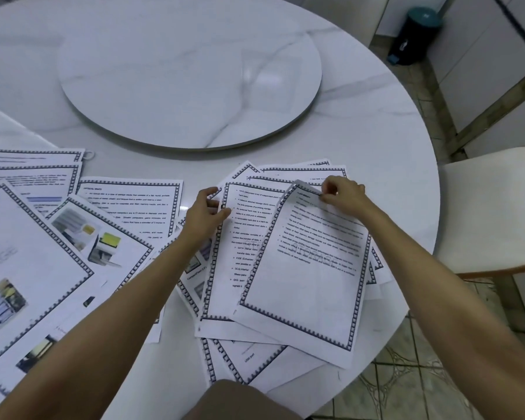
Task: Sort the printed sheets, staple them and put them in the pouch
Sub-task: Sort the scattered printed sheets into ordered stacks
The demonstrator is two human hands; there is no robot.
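— Many printed sheets (pixel 128 207) lay fanned across the white tabletop (pixel 376 131). What were the hands doing?
— On the near heap, the right hand (pixel 343 197) pinched the top sheet (pixel 309 268) by its upper corner, curling it up. The left hand (pixel 205 215) gripped the left edge of the second sheet (pixel 240 253) just beneath.

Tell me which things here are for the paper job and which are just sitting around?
For the job: top sheet, pinched by the right hand; second sheet, held by the left hand; other sheets.
Just lying about: turntable; bin; chair.
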